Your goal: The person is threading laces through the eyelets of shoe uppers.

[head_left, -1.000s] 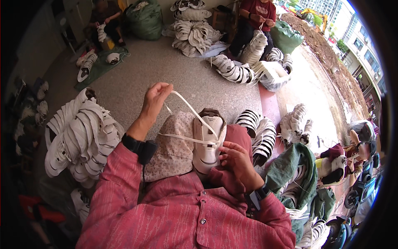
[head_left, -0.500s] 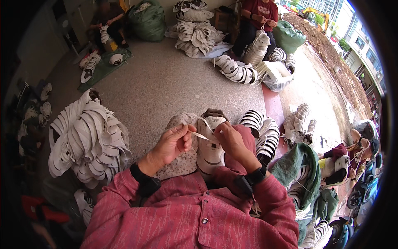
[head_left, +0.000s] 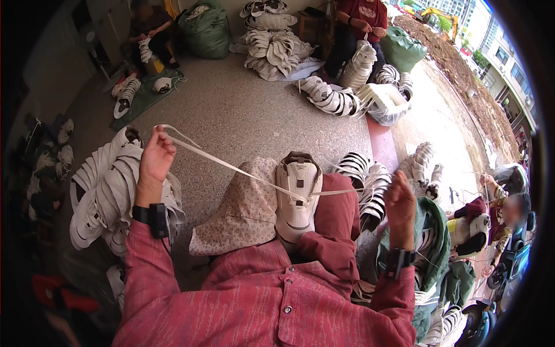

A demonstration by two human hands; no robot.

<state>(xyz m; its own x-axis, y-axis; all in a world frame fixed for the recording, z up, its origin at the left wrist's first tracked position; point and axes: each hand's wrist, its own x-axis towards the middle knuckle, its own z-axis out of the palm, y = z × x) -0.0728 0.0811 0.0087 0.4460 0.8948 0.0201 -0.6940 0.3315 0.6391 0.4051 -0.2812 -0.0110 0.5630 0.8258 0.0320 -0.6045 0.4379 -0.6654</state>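
Note:
A cream and white shoe upper [head_left: 298, 217] with a brown collar lies across my lap between my knees, its lace threaded near the middle. From there one end of the pale shoelace [head_left: 231, 166] runs taut up to the left. My left hand [head_left: 156, 159], raised over the left pile of uppers, pinches that end, and a loop of it hangs past the fingertips. My right hand [head_left: 400, 205] is out to the right beside the green sack, its fingers closed on the lace's other end. The fingertips there are slightly blurred.
A heap of stacked shoe uppers [head_left: 110, 196] stands left of my knees. More stacked uppers [head_left: 376, 196] and a green sack [head_left: 425, 237] lie at my right. Two people sit at the back, handling uppers, near a large green sack [head_left: 203, 29] and another pile [head_left: 272, 49].
My hands have moved widely apart from over the shoe upper, the left going up and left, the right going right. The lace between them and the upper is now drawn out long.

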